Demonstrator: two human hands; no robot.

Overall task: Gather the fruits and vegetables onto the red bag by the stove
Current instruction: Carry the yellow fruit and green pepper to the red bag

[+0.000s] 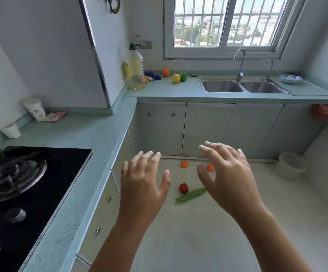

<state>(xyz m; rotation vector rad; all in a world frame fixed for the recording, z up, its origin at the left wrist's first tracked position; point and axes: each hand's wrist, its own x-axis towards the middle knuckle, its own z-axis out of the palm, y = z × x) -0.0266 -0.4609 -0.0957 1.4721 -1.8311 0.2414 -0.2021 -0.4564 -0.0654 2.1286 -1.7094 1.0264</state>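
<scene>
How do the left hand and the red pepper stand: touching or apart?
Apart: head view shows bare floor between the left hand and the red pepper.

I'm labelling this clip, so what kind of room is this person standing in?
A home kitchen, most likely. A black gas stove is set into the green counter, a double steel sink with a tap sits under the window, and a large oil bottle stands in the corner.

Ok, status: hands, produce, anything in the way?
Left hand, right hand open, empty. On floor: oranges, red pepper, cucumber. On counter: third orange, lemon, green pepper. Nothing in the way.
</scene>
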